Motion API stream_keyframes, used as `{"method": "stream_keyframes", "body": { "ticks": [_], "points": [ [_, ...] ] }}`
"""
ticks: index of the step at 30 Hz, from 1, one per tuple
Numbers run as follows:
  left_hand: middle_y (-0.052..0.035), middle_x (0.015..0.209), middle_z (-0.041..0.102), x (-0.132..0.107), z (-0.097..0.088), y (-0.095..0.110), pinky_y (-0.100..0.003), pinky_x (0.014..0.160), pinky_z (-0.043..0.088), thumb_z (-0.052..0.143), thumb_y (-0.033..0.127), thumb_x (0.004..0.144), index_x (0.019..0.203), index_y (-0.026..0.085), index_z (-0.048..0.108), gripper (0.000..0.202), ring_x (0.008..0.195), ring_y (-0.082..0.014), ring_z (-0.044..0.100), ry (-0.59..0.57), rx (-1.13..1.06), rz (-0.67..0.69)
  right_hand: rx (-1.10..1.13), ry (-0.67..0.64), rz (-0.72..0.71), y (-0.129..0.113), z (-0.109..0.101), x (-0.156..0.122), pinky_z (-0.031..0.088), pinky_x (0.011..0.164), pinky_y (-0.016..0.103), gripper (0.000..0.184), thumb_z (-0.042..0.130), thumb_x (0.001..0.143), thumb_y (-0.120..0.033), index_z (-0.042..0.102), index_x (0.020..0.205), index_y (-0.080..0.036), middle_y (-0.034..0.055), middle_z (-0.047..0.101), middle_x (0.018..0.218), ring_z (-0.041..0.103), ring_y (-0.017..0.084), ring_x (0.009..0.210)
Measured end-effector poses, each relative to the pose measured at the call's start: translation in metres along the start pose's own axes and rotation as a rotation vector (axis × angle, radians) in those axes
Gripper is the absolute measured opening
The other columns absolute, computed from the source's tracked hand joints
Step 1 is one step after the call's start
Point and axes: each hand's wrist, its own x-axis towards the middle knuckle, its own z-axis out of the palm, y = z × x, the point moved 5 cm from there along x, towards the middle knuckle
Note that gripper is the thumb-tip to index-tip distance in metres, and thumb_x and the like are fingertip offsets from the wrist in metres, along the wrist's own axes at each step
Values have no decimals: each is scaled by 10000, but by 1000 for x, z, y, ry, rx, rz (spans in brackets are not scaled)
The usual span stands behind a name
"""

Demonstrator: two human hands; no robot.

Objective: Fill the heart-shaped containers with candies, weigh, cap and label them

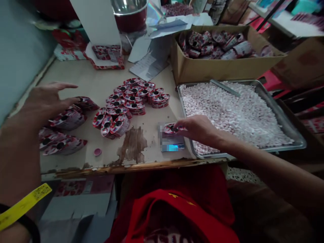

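Observation:
My left hand [48, 103] is over the left end of the table with thumb and forefinger apart. Under it and beside it stand several small oval red-and-white packs [68, 118], each with a dark round hole on top; its thumb tip comes close to the rearmost pack [87, 103]. The fingers of my right hand [196, 128] pinch the right end of another such pack [170, 128]. That pack is on a small scale [174, 148] with a lit blue display, partly blurred out. A further cluster of these packs [131, 98] stands mid-table.
A metal tray [300, 143] holds many small pale candies [235, 111] and a flat metal strip [225, 88]. Behind it is a cardboard box [227, 69] of packs. A pink cap [97, 152] lies near the worn front edge. Papers [152, 62] lie at the back.

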Motion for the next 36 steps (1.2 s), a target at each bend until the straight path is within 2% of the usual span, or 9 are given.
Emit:
{"method": "stream_keyframes", "body": {
  "ticks": [3,6,9,11,16,21,26,31,36],
  "points": [
    [-72,1180,779,-22,-25,67,-429,1141,474,648,548,897,1318,247,755,528,1207,-282,674,116,13,44,453,143,157,30,-21,-6,384,615,293,184,711,882,-365,767,983,-223,36,688,763,555,166,668],
    [-33,1303,756,-51,-21,144,-434,1162,478,689,442,947,1272,312,761,357,1245,-266,685,134,-89,152,743,41,256,42,-28,-6,443,623,308,111,702,843,-290,743,906,-208,59,703,805,553,162,663],
    [-46,1283,764,-69,6,203,-504,1159,481,698,356,960,1208,277,764,268,1244,-292,689,51,-143,267,668,-166,206,21,-26,0,472,662,327,143,682,845,-247,788,931,-207,56,725,792,601,179,689],
    [-63,1314,746,-73,24,221,-518,1161,484,704,308,953,1219,270,753,273,1264,-303,677,-14,-218,288,452,-228,124,0,-27,8,471,690,327,189,661,850,-206,817,956,-206,44,737,778,636,190,726],
    [-67,1332,713,-76,40,220,-451,1159,510,701,246,936,1257,297,738,328,1274,-287,667,-93,-378,260,-60,-204,-83,-40,-29,27,447,722,302,248,631,829,-110,835,938,-201,62,773,854,673,204,833],
    [-94,1382,673,-81,39,207,-446,1167,507,701,208,919,1261,264,737,348,1306,-294,640,-89,-351,248,-301,-222,-162,-53,-22,29,405,680,297,284,586,841,-74,831,925,-191,100,776,955,660,203,833],
    [-37,1431,643,-81,41,200,-453,1174,510,699,258,927,1253,335,724,336,1351,-276,605,-125,-364,214,-323,-227,-177,-54,-17,28,394,692,307,299,588,872,-97,837,1009,-190,96,770,1020,653,195,836],
    [-3,1417,651,-78,37,203,-472,1219,465,713,225,911,1207,378,737,334,1391,-293,580,-129,-424,190,-256,-194,-130,-50,-13,34,417,726,320,246,626,870,-144,846,963,-205,81,773,979,662,207,842],
    [-31,1341,697,-77,35,218,-445,1170,511,690,231,942,1225,325,737,303,1287,-258,655,-116,-429,235,-125,-13,-62,-18,-35,30,444,809,337,241,638,912,-239,825,1061,-213,68,761,996,671,224,906]
  ]
}}
